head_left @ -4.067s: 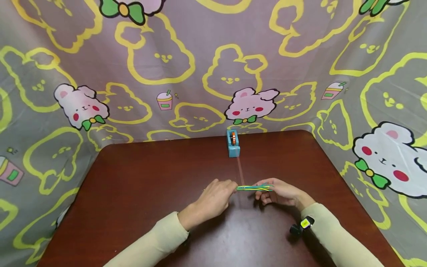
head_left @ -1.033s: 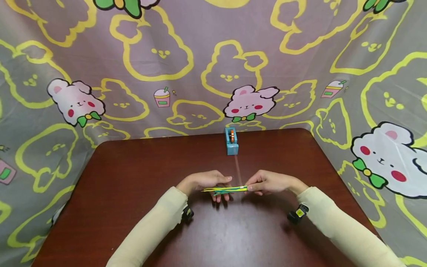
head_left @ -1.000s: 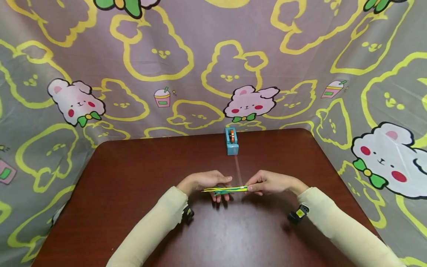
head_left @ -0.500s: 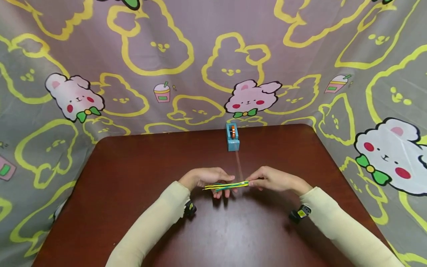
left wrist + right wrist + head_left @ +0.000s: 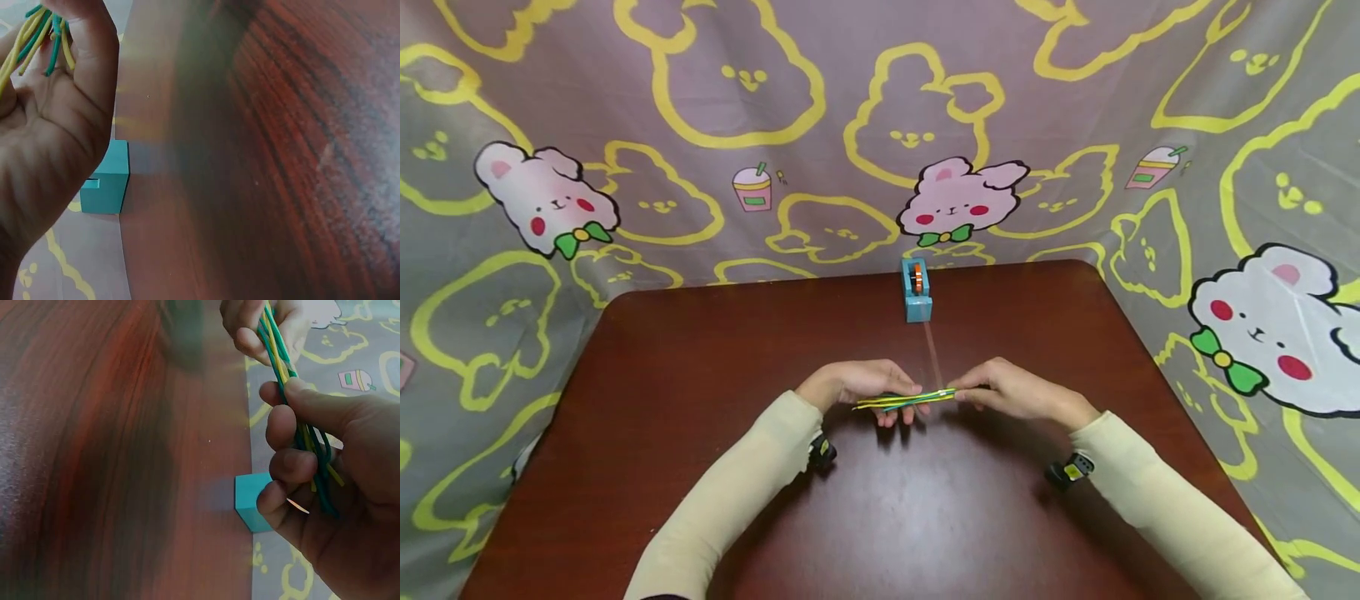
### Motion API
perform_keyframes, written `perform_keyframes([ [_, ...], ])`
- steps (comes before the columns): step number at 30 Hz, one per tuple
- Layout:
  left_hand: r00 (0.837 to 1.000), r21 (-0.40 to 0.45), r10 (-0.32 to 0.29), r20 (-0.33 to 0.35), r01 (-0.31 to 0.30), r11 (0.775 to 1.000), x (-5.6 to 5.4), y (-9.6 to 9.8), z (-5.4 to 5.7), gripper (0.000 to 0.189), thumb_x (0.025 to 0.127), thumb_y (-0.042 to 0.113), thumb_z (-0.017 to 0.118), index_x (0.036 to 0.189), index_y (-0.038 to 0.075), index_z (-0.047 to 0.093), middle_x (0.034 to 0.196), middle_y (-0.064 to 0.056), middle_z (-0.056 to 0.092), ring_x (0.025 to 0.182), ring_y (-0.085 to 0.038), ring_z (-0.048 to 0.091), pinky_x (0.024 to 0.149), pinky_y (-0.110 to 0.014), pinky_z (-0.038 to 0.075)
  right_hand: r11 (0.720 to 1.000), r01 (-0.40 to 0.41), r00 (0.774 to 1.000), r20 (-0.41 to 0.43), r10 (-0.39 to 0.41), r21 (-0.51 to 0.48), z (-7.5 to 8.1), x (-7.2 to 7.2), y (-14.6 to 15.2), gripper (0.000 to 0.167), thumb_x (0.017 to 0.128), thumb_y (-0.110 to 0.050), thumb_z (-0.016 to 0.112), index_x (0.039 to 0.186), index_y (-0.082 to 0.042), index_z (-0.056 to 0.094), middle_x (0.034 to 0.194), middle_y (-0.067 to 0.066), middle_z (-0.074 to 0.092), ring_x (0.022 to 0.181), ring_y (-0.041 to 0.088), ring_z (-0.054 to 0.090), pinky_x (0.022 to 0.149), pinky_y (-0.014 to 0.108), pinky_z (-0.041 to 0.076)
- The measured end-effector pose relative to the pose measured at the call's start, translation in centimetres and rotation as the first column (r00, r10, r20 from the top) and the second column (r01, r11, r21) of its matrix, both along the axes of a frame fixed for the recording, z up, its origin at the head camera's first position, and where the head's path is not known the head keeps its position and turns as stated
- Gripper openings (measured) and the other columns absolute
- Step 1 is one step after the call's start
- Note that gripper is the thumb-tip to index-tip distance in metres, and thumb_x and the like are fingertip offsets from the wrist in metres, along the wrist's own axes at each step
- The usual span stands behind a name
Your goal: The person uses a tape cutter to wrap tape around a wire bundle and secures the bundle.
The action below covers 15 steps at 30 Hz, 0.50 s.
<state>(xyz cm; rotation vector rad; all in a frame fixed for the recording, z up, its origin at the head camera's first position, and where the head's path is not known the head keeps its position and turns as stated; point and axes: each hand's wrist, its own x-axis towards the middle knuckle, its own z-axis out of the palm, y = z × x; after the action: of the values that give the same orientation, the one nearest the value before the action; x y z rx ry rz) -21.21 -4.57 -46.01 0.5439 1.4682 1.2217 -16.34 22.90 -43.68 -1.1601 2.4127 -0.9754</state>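
A bundle of thin yellow and green wires [image 5: 931, 396] is held level above the table between both hands. My left hand [image 5: 867, 382] holds its left part, thumb on top and fingers beneath, with loose wire ends [image 5: 54, 53] lying over the palm. My right hand [image 5: 1021, 392] pinches the bundle's right part between thumb and forefinger. More wire ends trail into the right palm in the right wrist view. From a light-blue tape dispenser [image 5: 917, 309] a clear tape strip [image 5: 931, 346] stretches to the bundle between the hands. Whether it sticks to the wires is unclear.
The dispenser, with an orange tape core, stands near the back edge of the dark-red wooden table [image 5: 715, 350]. Printed fabric [image 5: 820, 100] hangs closely around the back and sides. Each wrist carries a small black camera [image 5: 1071, 471].
Four seconds ago the left hand gripped the wires from above while the right hand lay loosely around the right end. Now the right hand pinches them, and the head view has tilted lower.
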Motion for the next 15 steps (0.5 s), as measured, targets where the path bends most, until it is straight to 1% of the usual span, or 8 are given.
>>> perform_keyframes([
  [6,0.998,0.015,0.037,-0.055,-0.036,0.999,-0.1,-0.1,0.3,0.034,0.105,0.015,0.055,0.120,-0.014,0.066,0.081,-0.012,0.066,0.053,-0.012,0.055,0.053,-0.024,0.048,1.000,0.012,0.991,-0.135,-0.014,-0.018,-0.2,0.3,-0.2,0.020,0.097,-0.004,0.067,0.114,-0.009,0.075,0.075,0.000,0.065,0.066,0.003,0.055,0.062,0.025,0.049],
  [10,0.991,0.009,0.076,-0.111,-0.076,0.997,0.1,-0.1,0.6,0.030,0.103,0.010,0.057,0.117,-0.015,0.067,0.078,-0.013,0.064,0.050,-0.011,0.052,0.050,-0.022,0.045,0.999,0.018,0.981,-0.192,-0.025,-0.037,-0.3,0.5,-0.3,0.022,0.095,-0.004,0.069,0.116,-0.007,0.075,0.080,0.001,0.067,0.068,0.002,0.057,0.062,0.025,0.050],
  [13,0.979,-0.011,0.102,-0.179,-0.106,0.994,0.3,0.1,0.8,0.027,0.102,0.008,0.059,0.114,-0.014,0.069,0.076,-0.013,0.064,0.049,-0.010,0.050,0.049,-0.022,0.044,0.999,0.031,0.976,-0.212,-0.039,-0.039,-0.4,0.6,-0.4,0.024,0.093,-0.004,0.071,0.116,-0.009,0.076,0.084,0.000,0.070,0.071,0.003,0.058,0.064,0.026,0.051],
  [15,0.962,-0.030,0.116,-0.246,-0.127,0.991,0.6,0.1,1.1,0.025,0.101,0.009,0.061,0.112,-0.011,0.071,0.076,-0.017,0.065,0.049,-0.010,0.049,0.049,-0.023,0.043,0.998,0.049,0.976,-0.211,-0.055,-0.033,-0.4,0.6,-0.4,0.023,0.093,-0.005,0.072,0.115,-0.009,0.076,0.088,-0.001,0.072,0.075,0.004,0.061,0.067,0.027,0.052],
])
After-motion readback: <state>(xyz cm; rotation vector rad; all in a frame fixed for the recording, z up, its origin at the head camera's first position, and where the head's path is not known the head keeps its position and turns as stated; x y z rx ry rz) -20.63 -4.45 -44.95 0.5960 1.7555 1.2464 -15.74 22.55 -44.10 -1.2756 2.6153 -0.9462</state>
